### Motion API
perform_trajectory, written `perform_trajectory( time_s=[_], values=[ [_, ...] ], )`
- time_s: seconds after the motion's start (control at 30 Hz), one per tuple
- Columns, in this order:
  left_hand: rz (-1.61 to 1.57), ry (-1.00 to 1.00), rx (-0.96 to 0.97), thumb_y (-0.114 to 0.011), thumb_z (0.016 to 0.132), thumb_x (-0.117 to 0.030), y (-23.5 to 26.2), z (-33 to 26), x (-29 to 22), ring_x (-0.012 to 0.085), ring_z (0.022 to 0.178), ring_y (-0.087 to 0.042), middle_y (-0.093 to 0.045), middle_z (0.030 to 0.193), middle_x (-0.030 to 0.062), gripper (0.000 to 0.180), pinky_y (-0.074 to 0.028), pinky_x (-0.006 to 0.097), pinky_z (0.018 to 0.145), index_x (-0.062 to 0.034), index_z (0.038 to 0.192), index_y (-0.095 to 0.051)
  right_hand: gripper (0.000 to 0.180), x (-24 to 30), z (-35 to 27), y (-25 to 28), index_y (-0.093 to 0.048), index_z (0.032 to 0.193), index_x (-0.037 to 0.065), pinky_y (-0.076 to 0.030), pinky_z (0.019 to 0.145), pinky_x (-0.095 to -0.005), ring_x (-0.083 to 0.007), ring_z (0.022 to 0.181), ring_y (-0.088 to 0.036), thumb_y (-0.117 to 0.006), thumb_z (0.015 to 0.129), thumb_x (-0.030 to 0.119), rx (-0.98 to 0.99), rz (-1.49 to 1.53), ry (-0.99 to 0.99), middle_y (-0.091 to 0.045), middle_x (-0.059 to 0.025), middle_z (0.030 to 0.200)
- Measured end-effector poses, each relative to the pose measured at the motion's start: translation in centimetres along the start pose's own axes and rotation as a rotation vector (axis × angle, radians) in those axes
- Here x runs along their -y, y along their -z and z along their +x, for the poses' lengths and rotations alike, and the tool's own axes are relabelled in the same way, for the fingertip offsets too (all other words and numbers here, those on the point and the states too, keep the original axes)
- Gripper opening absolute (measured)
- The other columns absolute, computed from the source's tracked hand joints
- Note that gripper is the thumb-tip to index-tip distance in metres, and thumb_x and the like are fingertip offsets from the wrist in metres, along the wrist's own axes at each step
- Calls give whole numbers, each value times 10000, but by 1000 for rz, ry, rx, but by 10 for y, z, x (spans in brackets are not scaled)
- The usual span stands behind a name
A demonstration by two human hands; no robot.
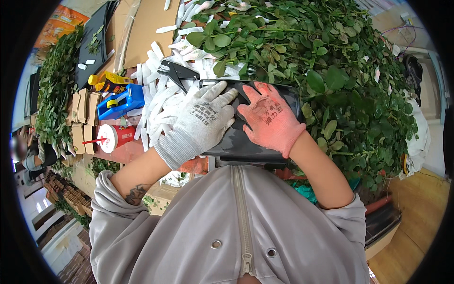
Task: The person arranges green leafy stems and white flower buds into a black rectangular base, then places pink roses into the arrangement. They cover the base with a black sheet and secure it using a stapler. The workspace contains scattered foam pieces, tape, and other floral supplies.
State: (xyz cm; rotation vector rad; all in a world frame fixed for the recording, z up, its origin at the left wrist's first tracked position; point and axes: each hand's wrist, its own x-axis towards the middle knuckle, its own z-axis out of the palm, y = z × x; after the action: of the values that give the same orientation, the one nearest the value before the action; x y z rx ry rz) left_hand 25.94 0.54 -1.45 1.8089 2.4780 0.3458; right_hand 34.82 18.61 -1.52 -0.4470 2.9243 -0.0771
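While both hands lie flat on the black sheet (246, 142), the step looks like pressing or smoothing it down against the surface (127, 151), not lifting it. Left hand (201, 120) in a grey knit glove, fingers spread and extended, palm down on the sheet's left half. Right hand (269, 118) in a red-orange glove, likewise splayed, palm down on the right half. Neither grip is closed round anything; both are apart and bearing flat on the sheet.

The sheet sits directly under both palms, its near edge just above the grey zip jacket (236, 222). Long axis runs left to right across the person; the far edge points toward the leafy stems (331, 71), which crowd it beyond and to the right of the right-hand grip. Whether it is a tray, a bag or a stiff film I cannot tell, as the hands cover most of it.

Beyond the left-hand grip: black shears (177, 72) lying on a heap of white paper strips (161, 102). Further left of that grip, a blue tape dispenser (120, 102) and a red cup with a straw (116, 137).

Next move, as I judge it, calls for curling the fingers over an edge to get purchase, since flat palms cannot carry the sheet.
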Motion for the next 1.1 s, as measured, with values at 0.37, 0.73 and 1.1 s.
perform_trajectory(
  time_s=[0.37,0.73,1.1],
  values=[
    [-208,75,75,-558,909,-179,-17,-10,-1,323,1233,-538,-591,1280,154,285,-431,413,1032,11,1116,-608,224,0,-5,-15,-592,911,105,-422,960,-398,-293,1077,-584,-610,823,310,-104,69,27,-642,-140,1137],
    [-224,-149,-102,-651,865,-153,16,-3,43,323,997,-630,-662,1080,124,180,-496,401,871,-48,1012,-655,252,-4,0,-20,-608,965,118,-449,934,-420,-267,1095,-605,-610,845,339,-150,79,-66,-643,-82,1186],
    [-970,894,163,-543,952,-521,-6,-40,42,100,621,-571,-627,715,21,529,-476,278,586,-7,972,-668,310,3,5,-2,-625,1084,157,-409,981,-421,-232,1189,-544,-604,850,360,100,135,-229,-606,-53,1266]
  ],
)
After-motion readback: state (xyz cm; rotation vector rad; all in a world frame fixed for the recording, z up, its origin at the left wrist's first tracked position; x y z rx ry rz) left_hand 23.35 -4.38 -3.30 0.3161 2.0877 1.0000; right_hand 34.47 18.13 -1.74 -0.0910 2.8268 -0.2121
